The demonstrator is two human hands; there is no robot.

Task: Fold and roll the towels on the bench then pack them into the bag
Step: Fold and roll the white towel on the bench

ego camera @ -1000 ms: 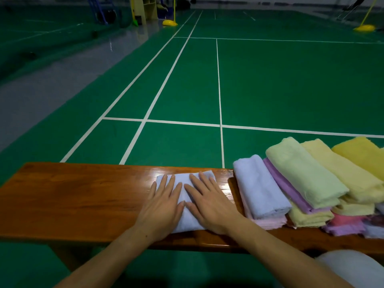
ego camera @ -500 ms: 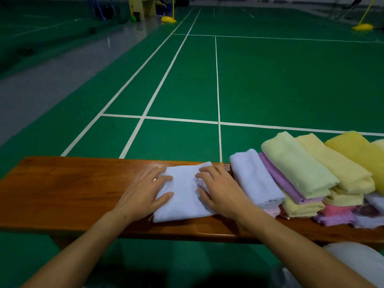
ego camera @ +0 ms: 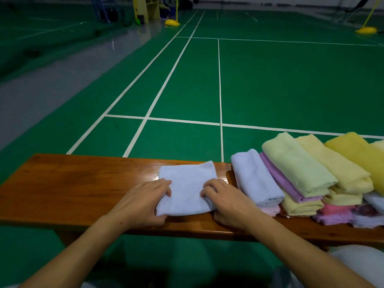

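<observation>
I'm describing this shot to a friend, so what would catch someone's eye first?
Two hands, left hand and right hand, grip the near corners of a folded pale blue towel on the glossy wooden bench. To the right, a pile of pastel towels overlaps along the bench.

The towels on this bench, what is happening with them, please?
A person is working on a pale blue folded towel lying on the wooden bench. The left hand and right hand grip its near side corners with curled fingers, apparently about to start rolling it. To the right lies a pile of folded towels in yellow, green, purple and pink, not yet rolled. No bag is clearly in view.
</observation>
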